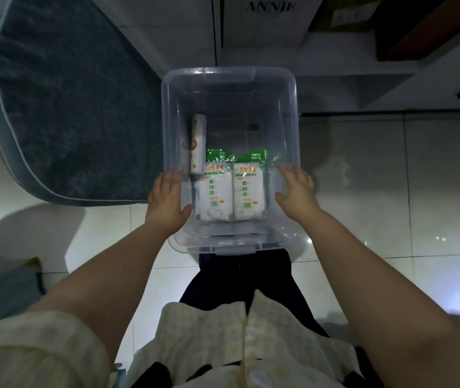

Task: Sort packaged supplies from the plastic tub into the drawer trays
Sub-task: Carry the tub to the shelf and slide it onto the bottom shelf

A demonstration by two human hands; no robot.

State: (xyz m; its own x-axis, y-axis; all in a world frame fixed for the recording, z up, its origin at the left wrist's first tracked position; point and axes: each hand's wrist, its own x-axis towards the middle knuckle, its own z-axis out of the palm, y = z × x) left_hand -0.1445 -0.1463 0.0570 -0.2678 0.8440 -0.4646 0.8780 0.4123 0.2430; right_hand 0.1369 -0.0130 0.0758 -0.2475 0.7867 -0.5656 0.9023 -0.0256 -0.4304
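Observation:
A clear plastic tub [230, 75] is in front of me, above the tiled floor. My left hand [167, 198] presses flat on its left wall and my right hand [297, 191] on its right wall, gripping the tub between them. Inside lie two white packets with green headers, one on the left [213, 191] and one on the right [250, 189], side by side near me. A white roll-shaped package [197, 147] lies along the left wall. No drawer trays are in view.
A dark grey mattress [63, 93] with a pale edge fills the left. White cabinets [265, 32] and an open white compartment [354, 88] lie beyond the tub. Glossy tiles [391, 191] spread to the right. My dark trousers are below the tub.

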